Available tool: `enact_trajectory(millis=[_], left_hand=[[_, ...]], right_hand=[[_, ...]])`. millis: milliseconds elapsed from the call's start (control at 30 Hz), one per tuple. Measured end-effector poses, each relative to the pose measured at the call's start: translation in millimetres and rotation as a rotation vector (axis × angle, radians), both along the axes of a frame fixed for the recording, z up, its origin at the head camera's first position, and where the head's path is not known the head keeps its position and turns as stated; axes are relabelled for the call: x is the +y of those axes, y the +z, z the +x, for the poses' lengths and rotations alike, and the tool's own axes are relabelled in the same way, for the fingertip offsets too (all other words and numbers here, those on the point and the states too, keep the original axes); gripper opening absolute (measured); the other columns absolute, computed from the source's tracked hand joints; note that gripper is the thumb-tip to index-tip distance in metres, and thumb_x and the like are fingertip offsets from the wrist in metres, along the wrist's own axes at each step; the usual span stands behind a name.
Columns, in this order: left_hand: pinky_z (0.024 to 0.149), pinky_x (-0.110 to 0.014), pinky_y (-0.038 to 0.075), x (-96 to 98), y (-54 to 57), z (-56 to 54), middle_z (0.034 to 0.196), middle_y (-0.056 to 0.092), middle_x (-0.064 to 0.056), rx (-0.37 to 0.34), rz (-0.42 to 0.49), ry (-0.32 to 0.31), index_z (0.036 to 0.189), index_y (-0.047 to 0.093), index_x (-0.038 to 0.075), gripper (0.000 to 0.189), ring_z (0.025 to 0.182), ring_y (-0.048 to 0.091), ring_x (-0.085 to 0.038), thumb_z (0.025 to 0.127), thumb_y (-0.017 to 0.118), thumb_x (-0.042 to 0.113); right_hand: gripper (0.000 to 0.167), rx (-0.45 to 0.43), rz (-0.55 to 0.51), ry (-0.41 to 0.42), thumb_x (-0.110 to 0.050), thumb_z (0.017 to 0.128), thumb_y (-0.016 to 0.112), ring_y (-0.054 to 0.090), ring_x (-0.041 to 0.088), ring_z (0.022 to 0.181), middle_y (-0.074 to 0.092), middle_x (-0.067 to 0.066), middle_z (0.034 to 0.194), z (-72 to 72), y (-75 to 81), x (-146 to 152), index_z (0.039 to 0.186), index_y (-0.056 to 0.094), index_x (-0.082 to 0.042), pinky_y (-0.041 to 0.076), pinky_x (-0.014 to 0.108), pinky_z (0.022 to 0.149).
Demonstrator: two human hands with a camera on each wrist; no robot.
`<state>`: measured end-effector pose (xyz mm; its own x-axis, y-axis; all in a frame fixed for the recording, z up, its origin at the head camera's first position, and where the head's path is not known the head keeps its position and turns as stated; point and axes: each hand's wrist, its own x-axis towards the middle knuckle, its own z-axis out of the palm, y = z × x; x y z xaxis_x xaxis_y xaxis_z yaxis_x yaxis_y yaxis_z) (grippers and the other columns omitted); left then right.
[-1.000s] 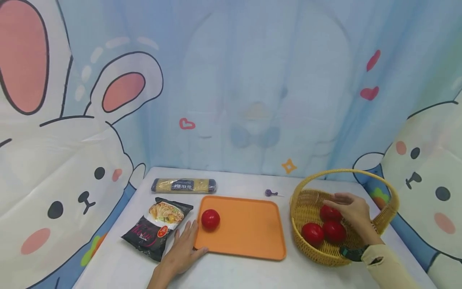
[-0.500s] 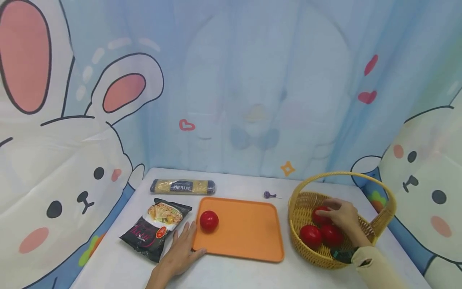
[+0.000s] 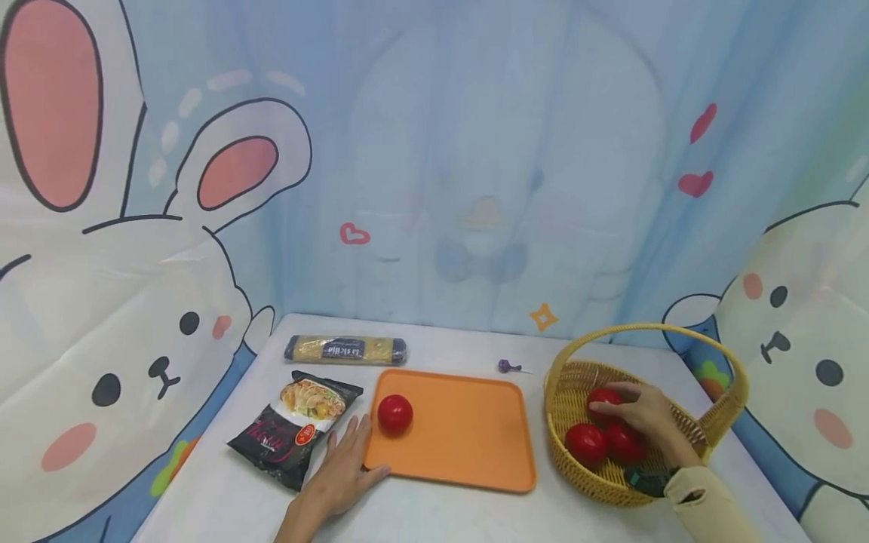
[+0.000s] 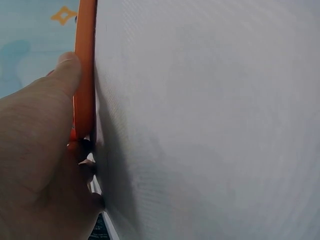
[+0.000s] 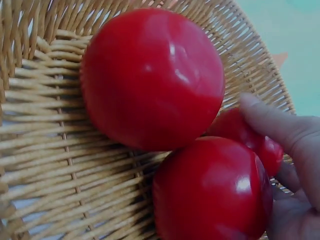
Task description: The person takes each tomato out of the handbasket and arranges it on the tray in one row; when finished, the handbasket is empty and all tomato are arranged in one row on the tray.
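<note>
In the head view my right hand [image 3: 645,415] reaches into a yellow wicker basket [image 3: 566,471], thumb and fingers round the farthest round red fruit [image 3: 603,403]. Two more glossy red fruits [image 3: 586,445] lie in front of it. The right wrist view shows the thumb on that far fruit [image 5: 235,127], partly hidden behind a nearer one [image 5: 215,190]. My left hand [image 3: 342,467] lies with fingers spread at the left end of an orange tray [image 3: 468,430], its thumb [image 4: 67,72] against the tray's edge. One red fruit [image 3: 395,415] sits on the tray's left part.
A black noodle packet [image 3: 292,430] lies left of my left hand. Behind it is a clear pack of pasta [image 3: 346,349]. A small purple lollipop [image 3: 505,366] lies beyond the tray. The basket's tall handle [image 3: 652,327] arches over my right hand.
My right hand has closed its fingers round the far fruit in the basket, which has shifted a little to the left. The left hand stays where it was.
</note>
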<state>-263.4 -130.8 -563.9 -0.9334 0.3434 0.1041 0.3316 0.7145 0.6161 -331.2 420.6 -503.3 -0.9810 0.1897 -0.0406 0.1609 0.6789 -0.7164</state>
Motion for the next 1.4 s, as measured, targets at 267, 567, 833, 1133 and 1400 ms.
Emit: enact_trajectory(millis=[267, 567, 833, 1133, 1400], left_hand=[[0.129, -0.075, 0.006, 1.2, 7.5, 3.2, 0.172, 0.031, -0.028, -0.041, 0.002, -0.001, 0.164, 0.032, -0.01, 0.094, 0.162, 0.019, -0.05, 0.1, 0.075, 0.043], [0.129, -0.074, 0.005, -0.3, 7.2, 3.4, 0.172, 0.03, -0.029, -0.031, 0.012, -0.003, 0.164, 0.031, -0.011, 0.094, 0.162, 0.018, -0.05, 0.101, 0.075, 0.044], [0.129, -0.074, 0.005, 0.5, 4.7, 2.0, 0.173, 0.029, -0.028, -0.039, 0.0, -0.001, 0.165, 0.03, -0.01, 0.094, 0.163, 0.018, -0.049, 0.101, 0.074, 0.044], [0.128, -0.075, 0.005, -0.1, 6.4, 5.0, 0.172, 0.03, -0.029, -0.032, 0.014, 0.001, 0.164, 0.03, -0.011, 0.094, 0.162, 0.018, -0.05, 0.101, 0.075, 0.043], [0.127, -0.077, 0.006, -1.6, 1.9, 1.2, 0.172, 0.029, -0.032, 0.002, 0.035, -0.019, 0.165, 0.029, -0.01, 0.095, 0.161, 0.017, -0.054, 0.1, 0.075, 0.042]], right_hand=[[0.099, -0.032, 0.041, 0.022, -0.046, 0.086, 0.091, 0.047, 0.062, 0.136, 0.047, 0.044, 0.15, 0.4, 1.6, -3, 0.151, 0.048, 0.016, 0.044, 0.078, 0.109], [0.097, 0.012, 0.065, 0.056, -0.043, 0.085, 0.093, 0.051, 0.061, 0.133, 0.052, 0.045, 0.146, -2.8, 1.8, -4, 0.147, 0.051, 0.018, 0.048, 0.075, 0.108], [0.095, 0.032, 0.024, 0.058, -0.047, 0.087, 0.091, 0.06, 0.054, 0.128, 0.058, 0.04, 0.144, 1.6, 16.8, -12, 0.15, 0.052, 0.013, 0.059, 0.064, 0.101], [0.088, 0.169, 0.09, 0.157, -0.047, 0.089, 0.089, 0.071, 0.048, 0.116, 0.068, 0.035, 0.134, 17.1, 45.2, -30, 0.148, 0.057, 0.01, 0.067, 0.049, 0.086], [0.078, 0.275, 0.122, 0.211, -0.046, 0.089, 0.09, 0.077, 0.03, 0.098, 0.075, 0.026, 0.126, 46.8, 70.8, -43, 0.145, 0.065, 0.003, 0.066, 0.028, 0.072]])
